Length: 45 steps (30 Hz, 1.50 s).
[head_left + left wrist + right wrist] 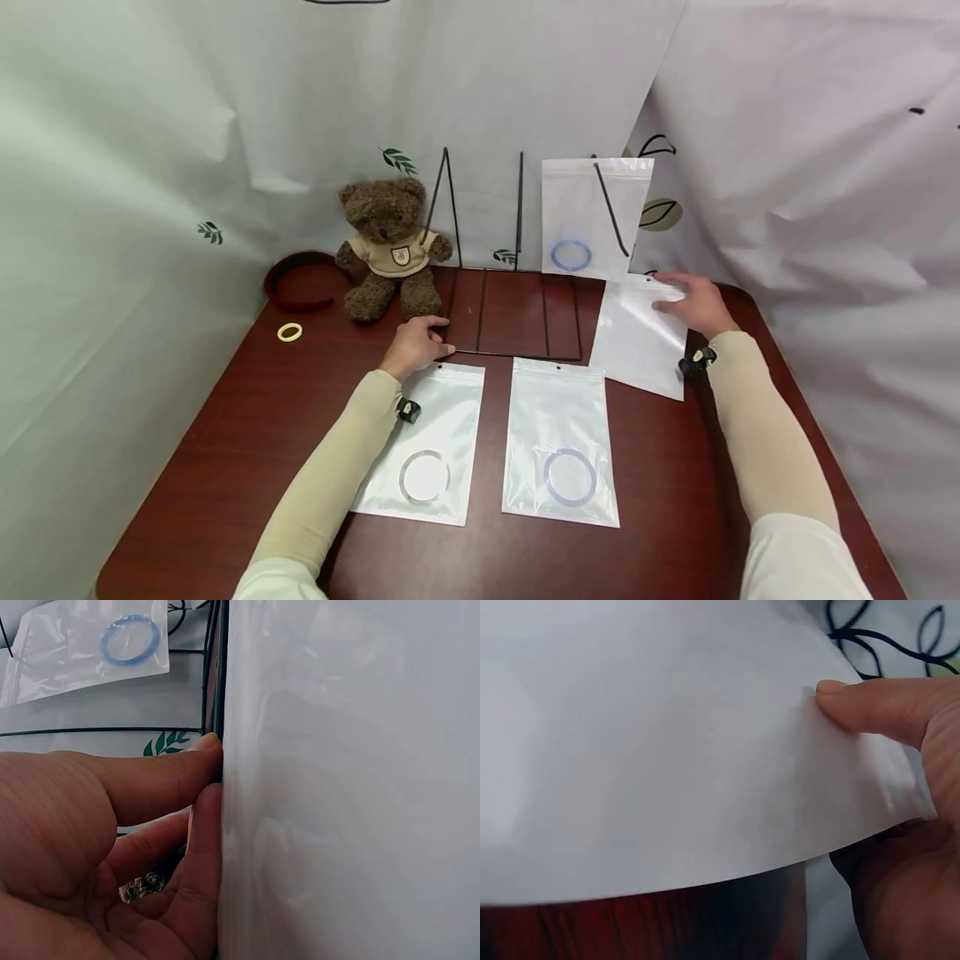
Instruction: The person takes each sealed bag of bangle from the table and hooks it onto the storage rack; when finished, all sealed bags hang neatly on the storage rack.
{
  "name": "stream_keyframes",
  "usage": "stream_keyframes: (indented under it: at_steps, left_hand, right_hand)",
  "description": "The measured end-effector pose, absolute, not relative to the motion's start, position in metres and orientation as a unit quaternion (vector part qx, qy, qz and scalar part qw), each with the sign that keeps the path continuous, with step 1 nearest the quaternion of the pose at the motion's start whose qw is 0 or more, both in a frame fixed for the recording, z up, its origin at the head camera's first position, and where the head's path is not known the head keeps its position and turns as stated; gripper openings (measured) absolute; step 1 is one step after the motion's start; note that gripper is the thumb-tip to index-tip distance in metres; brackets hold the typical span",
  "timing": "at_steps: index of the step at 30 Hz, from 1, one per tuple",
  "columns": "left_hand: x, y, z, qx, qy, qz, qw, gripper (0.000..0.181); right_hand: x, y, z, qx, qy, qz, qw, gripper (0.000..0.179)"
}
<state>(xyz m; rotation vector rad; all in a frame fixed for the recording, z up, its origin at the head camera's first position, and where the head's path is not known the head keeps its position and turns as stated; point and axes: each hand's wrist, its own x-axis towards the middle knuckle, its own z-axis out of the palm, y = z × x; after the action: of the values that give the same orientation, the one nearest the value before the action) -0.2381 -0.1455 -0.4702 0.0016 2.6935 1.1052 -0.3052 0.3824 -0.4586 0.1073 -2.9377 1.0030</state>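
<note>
My left hand [414, 343] is at the front left corner of a black wire display rack [517, 355]; in the left wrist view its thumb and finger pinch the dark wire. My right hand [701, 306] holds a white zip bag [641, 337] by its upper right part, thumb [847, 705] on the face and the other fingers behind. What that bag contains cannot be seen. Another zip bag [581, 196] with a blue bangle [572, 242] hangs from the rack's right prong. Under my left wrist lies a bag [457, 417] with a clear bangle [424, 455].
Right of that bag lies another zip bag [558, 408] with a pale violet bangle [549, 477]. A brown teddy bear [385, 217] sits left of the rack. Beside it are a dark red headband [273, 287] and a yellow ring [282, 334]. White curtains [150, 208] surround the table.
</note>
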Motion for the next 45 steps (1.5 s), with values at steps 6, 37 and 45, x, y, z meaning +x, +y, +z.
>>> stream_keyframes:
  at_steps: [6,37,45]
  left_hand:
    - [-0.236,-0.146,-0.473,-0.006,0.915,0.381,0.131,0.056]
    - [-0.241,-0.147,-0.469,-0.012,0.910,0.393,0.133,0.057]
    - [-0.240,-0.146,-0.469,-0.013,0.910,0.391,0.138,0.056]
  right_hand:
    - [-0.284,0.385,-0.452,-0.004,-0.934,0.352,0.060,0.056]
    - [-0.177,0.319,-0.334,0.197,-0.806,0.435,0.351,0.027]
    - [-0.161,0.283,-0.315,0.286,-0.775,0.429,0.365,0.022]
